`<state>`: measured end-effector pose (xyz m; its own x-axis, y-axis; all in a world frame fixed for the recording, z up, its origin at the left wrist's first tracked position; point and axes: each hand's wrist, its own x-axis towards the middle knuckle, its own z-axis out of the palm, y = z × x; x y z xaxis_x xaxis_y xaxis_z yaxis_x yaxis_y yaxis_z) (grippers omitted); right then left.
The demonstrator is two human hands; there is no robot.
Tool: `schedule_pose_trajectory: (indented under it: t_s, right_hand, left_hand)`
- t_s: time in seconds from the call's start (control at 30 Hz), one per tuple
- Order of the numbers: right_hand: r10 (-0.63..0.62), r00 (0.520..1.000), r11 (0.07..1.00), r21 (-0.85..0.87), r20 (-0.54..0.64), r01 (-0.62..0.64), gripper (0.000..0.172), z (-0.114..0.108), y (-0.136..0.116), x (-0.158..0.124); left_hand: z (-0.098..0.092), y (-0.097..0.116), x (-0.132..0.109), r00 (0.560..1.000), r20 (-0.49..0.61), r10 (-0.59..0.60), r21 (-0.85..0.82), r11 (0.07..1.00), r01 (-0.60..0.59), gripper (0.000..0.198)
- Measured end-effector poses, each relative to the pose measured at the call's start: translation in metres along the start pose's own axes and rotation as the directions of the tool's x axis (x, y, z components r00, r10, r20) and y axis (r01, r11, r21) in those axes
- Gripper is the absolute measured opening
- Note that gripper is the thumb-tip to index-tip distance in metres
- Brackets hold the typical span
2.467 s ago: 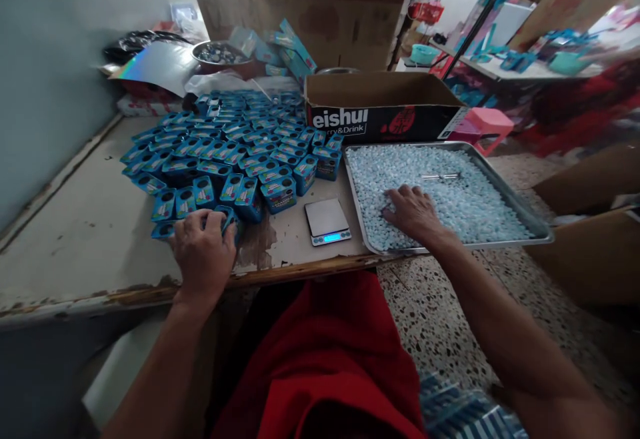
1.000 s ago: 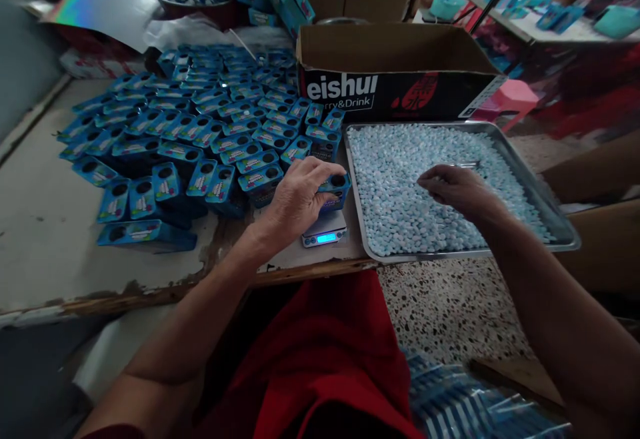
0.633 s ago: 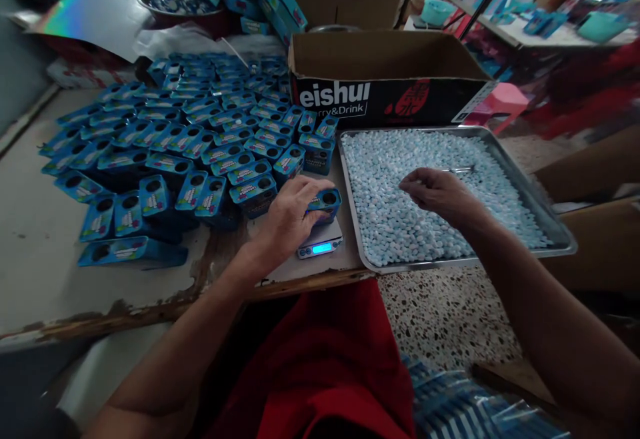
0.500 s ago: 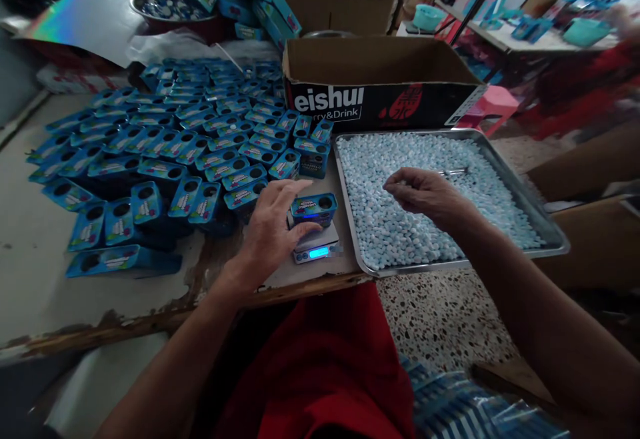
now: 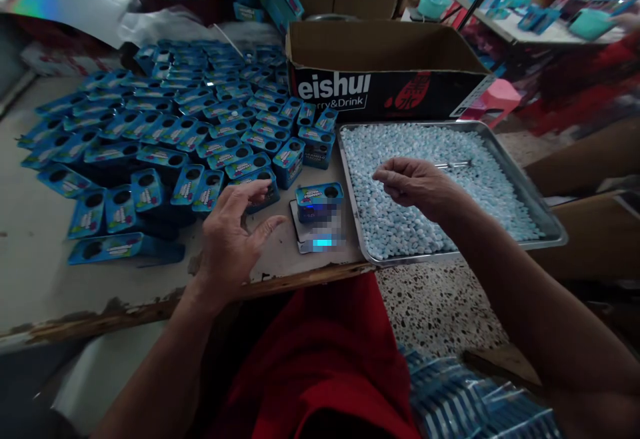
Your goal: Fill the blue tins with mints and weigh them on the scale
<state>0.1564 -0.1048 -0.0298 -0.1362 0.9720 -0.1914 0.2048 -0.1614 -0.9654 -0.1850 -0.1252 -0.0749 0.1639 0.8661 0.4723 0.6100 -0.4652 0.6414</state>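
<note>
Two hands work over a scuffed worktop [image 5: 35,272]. The left hand [image 5: 227,242] is open, fingers spread and hooked, holding nothing; it hovers just left of a single blue tin [image 5: 319,200]. That one tin stands upright, its round hole facing up, on one small digital scale [image 5: 320,238] with a lit display, near the front edge of the worktop.

The right hand [image 5: 415,182] is curled closed with the fingertips drawn together, above one metal tray [image 5: 465,250]. Whether it pinches anything cannot be seen. The tray is filled edge to edge with pale blue tablets [image 5: 400,226], far too many to count, and one thin metal tool [image 5: 453,164] lies on them just beyond the right hand.

Left of the scale stands a crowd of matching blue tins [image 5: 165,132] in rows, several dozen at least, touching one another; one more [image 5: 107,249] lies toppled at the near left. Behind the tray sits one open cardboard box [image 5: 400,92].
</note>
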Motion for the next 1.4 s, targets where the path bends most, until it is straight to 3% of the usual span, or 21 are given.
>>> schedule_pose_trajectory:
  t_s: [0.1, 0.2, 0.27, 0.43, 0.63, 0.8, 0.93, 1.07, 1.23, 1.4]
  right_hand:
    - [0.014, 1.0, 1.0, 0.01, -0.014, -0.014, 0.036, -0.003, 0.002, -0.004]
    - [0.015, 1.0, 1.0, 0.018, -0.018, -0.015, 0.037, -0.004, 0.003, -0.007]
    - [0.017, 0.999, 1.0, 0.025, -0.032, -0.016, 0.038, -0.005, 0.004, -0.009]
    - [0.039, 0.999, 0.999, 0.022, -0.033, -0.038, 0.038, -0.006, 0.004, -0.014]
    - [0.005, 0.999, 1.0, -0.029, -0.042, -0.006, 0.037, -0.002, -0.008, -0.009]
    - [-0.068, 0.995, 0.986, -0.145, 0.068, 0.077, 0.032, 0.016, -0.027, 0.003]
    - [-0.17, 0.951, 0.856, -0.44, 0.258, 0.272, 0.022, 0.037, -0.048, 0.018]
    - [-0.15, 0.915, 0.708, -0.605, 0.375, 0.364, 0.012, 0.052, -0.059, 0.029]
    - [-0.09, 0.898, 0.639, -0.667, 0.43, 0.383, 0.005, 0.058, -0.06, 0.035]
    - [-0.094, 0.92, 0.6, -0.716, 0.381, 0.358, 0.018, 0.056, -0.06, 0.033]
  left_hand:
    - [0.013, -0.002, -0.006, 0.997, 0.054, -0.058, 0.039, 0.998, 0.056, 0.081]
    - [0.031, -0.01, -0.016, 0.966, 0.242, -0.092, 0.069, 0.995, 0.078, 0.111]
    - [0.041, -0.017, -0.021, 0.938, 0.333, -0.099, 0.06, 0.995, 0.083, 0.119]
    - [0.042, -0.027, -0.027, 0.922, 0.364, -0.133, 0.036, 0.991, 0.129, 0.112]
    - [0.041, -0.02, -0.026, 0.92, 0.32, -0.228, -0.012, 0.97, 0.244, 0.091]
    - [0.053, -0.023, -0.024, 0.935, 0.275, -0.222, -0.137, 0.954, 0.267, 0.075]
    - [0.057, -0.033, -0.023, 0.958, 0.234, -0.164, -0.181, 0.961, 0.209, 0.069]
    - [0.049, -0.04, -0.024, 0.956, 0.227, -0.185, -0.188, 0.955, 0.23, 0.072]
    - [0.035, -0.036, -0.021, 0.933, 0.238, -0.271, -0.136, 0.942, 0.308, 0.067]
    - [0.027, -0.034, -0.018, 0.925, 0.266, -0.272, -0.1, 0.946, 0.307, 0.067]
